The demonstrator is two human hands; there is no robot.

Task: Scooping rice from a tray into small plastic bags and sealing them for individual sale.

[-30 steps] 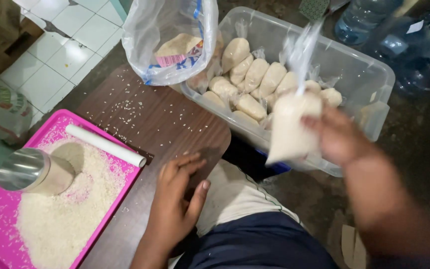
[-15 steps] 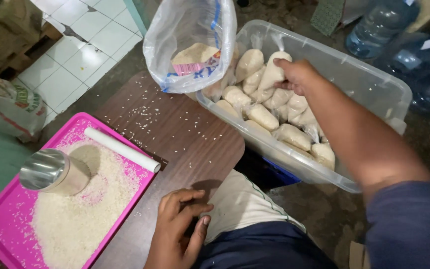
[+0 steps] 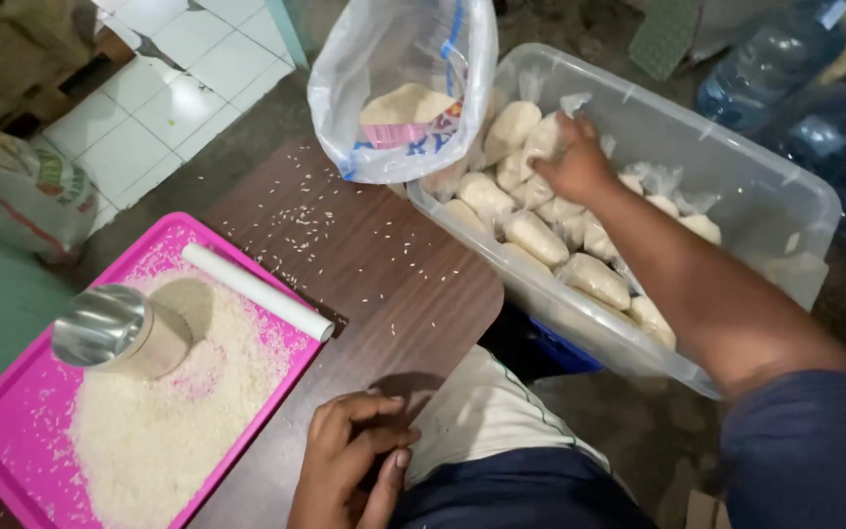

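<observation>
Right hand (image 3: 575, 157) is reaching into the clear bin (image 3: 736, 157) of rice packets; left hand (image 3: 354, 465) is resting at the table's near edge.

The right hand is lying palm down on a packet (image 3: 526, 127) at the bin's far left corner, fingers curled over it; whether they are pinching it, I cannot tell. More packets are filling the bin's left half. The left hand is sitting loosely curled at the table (image 3: 364, 255) edge, holding nothing. A pink tray (image 3: 12, 431) of loose rice is sitting at the table's left edge, a metal cup (image 3: 115, 328) standing in the rice and a white tube (image 3: 257, 291) lying along the tray's right rim. A plastic bag (image 3: 394, 59) of rice is standing at the far edge, touching the bin.
</observation>
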